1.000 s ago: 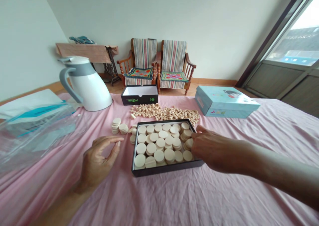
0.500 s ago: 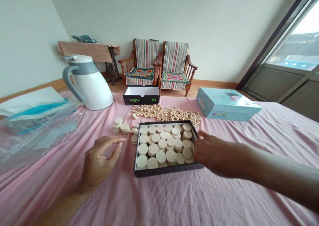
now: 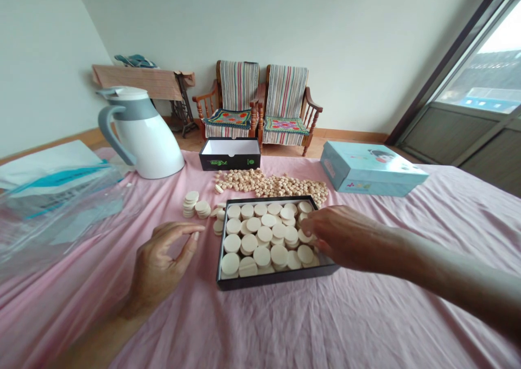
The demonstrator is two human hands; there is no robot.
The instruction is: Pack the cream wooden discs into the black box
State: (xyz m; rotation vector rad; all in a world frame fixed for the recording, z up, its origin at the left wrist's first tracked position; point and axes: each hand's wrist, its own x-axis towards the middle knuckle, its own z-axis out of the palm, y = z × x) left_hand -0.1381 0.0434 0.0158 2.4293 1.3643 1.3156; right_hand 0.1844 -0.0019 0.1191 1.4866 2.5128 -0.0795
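In front of me a shallow black box (image 3: 274,278) holds many round pale discs (image 3: 265,234), lying in rows and overlapping layers. My right hand (image 3: 331,230) reaches over the box's right side, its fingers curled down around a disc (image 3: 303,236) that they partly cover. Left of the box my left hand (image 3: 160,258) rests on the cloth, holding nothing, with a small gap between its thumb and forefinger tips. Beyond that hand stand short stacks of the same discs (image 3: 202,208), and a few more lie against the box's left wall.
Small wooden pieces (image 3: 280,185) are heaped behind the box. Farther back stand an open black box (image 3: 230,163) and, to the right, a light-blue box (image 3: 372,173). A white-and-grey jug (image 3: 152,141) and clear plastic packaging (image 3: 61,217) occupy the left of the pink cloth (image 3: 252,331).
My right hand has moved up and left, from the box's right edge to over the discs. My left hand has stayed in place.
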